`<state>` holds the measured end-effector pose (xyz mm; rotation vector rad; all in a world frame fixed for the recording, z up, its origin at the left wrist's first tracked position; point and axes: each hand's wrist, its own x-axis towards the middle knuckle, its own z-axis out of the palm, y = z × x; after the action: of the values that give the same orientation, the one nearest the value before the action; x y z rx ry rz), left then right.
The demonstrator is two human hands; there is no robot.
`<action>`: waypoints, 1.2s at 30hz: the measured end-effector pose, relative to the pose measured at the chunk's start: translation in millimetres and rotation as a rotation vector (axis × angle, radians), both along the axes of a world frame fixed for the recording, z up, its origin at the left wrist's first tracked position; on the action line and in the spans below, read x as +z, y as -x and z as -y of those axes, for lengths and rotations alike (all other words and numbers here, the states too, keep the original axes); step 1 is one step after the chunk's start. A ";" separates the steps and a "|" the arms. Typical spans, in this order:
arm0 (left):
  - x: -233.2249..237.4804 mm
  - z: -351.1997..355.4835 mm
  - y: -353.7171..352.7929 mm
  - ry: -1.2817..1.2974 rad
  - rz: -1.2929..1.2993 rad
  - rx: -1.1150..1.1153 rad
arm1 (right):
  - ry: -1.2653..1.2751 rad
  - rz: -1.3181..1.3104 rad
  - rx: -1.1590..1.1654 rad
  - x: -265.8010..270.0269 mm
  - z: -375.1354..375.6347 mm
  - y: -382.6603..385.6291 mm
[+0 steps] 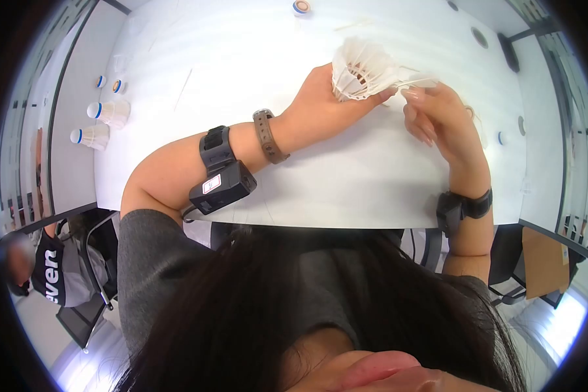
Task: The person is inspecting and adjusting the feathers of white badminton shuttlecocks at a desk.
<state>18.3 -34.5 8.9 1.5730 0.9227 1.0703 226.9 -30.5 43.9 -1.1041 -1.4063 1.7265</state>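
My left hand [320,104] grips a white feather shuttlecock [353,52], its open skirt turned up toward the camera. To the right of it, my right hand [441,114] pinches a loose white feather [424,81] between thumb and forefinger, the other fingers curled. The feather's thin quill points left, toward the skirt's edge and my left thumb. The base of the shuttlecock is hidden behind the skirt and my left hand.
At the table's left side lie two shuttlecocks [114,114] and two loose blue-ringed cork bases [119,85]. Another cork base [301,7] sits at the far edge. A thin quill [186,81] lies on the white table [346,186]. Another person [59,268] sits at lower left.
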 end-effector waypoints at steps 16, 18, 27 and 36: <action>2.1 0.2 -1.2 0.014 0.001 -0.028 | -0.429 0.196 -0.236 3.4 10.5 11.5; 0.2 -0.4 -1.8 0.009 0.029 -0.037 | -0.487 0.211 -0.290 3.5 12.8 12.5; 1.9 0.8 1.5 0.044 0.006 -0.088 | -0.630 0.231 -0.258 4.8 13.8 9.4; 7.2 2.2 4.4 0.086 0.057 -0.118 | -0.673 0.266 -0.294 11.1 18.8 8.0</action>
<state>13.9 -36.7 16.1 1.4995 0.8169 0.9749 218.9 -49.3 55.0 -1.0954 -1.7045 0.8163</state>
